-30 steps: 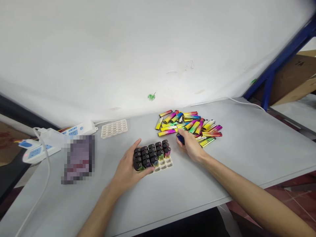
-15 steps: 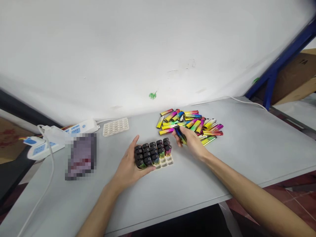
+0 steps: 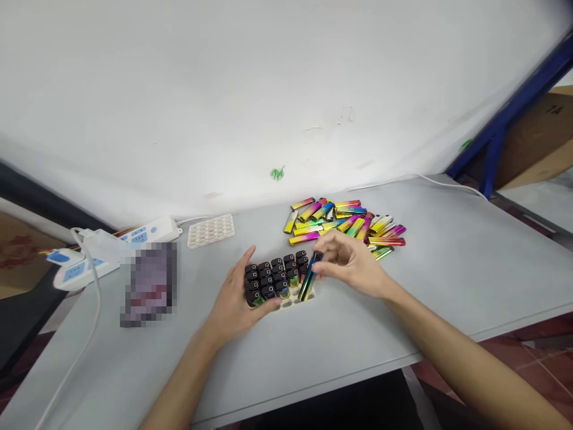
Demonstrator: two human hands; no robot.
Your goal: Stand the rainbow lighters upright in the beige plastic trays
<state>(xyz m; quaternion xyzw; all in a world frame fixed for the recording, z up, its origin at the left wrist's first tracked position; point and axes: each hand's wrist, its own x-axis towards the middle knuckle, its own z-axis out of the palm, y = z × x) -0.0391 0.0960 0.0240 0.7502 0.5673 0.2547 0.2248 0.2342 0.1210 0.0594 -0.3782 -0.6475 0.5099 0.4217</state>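
Observation:
Several black-topped lighters (image 3: 267, 279) stand upright in rows in a pale tray (image 3: 287, 303) on the grey table. My left hand (image 3: 235, 304) is wrapped around the tray's left end, thumb along the front edge and fingers behind. Between the thumb and fingertips of my right hand (image 3: 342, 263) is a blue-green and yellow lighter (image 3: 308, 279), tilted, its lower end over the tray's front right holes. Behind my right hand lies a loose pile of shiny multicoloured lighters (image 3: 349, 218).
Near the wall lies a second pale tray (image 3: 210, 231) with nothing in its holes. White power strips (image 3: 147, 234) and a cable (image 3: 96, 298) are at the left, beside a blurred purple item (image 3: 152, 283). The grey table (image 3: 358, 346) ends in front at its near edge.
My right hand has moved from the pile toward me and slightly left, bringing the lighter over the front right of the tray. My left hand has stayed on the tray.

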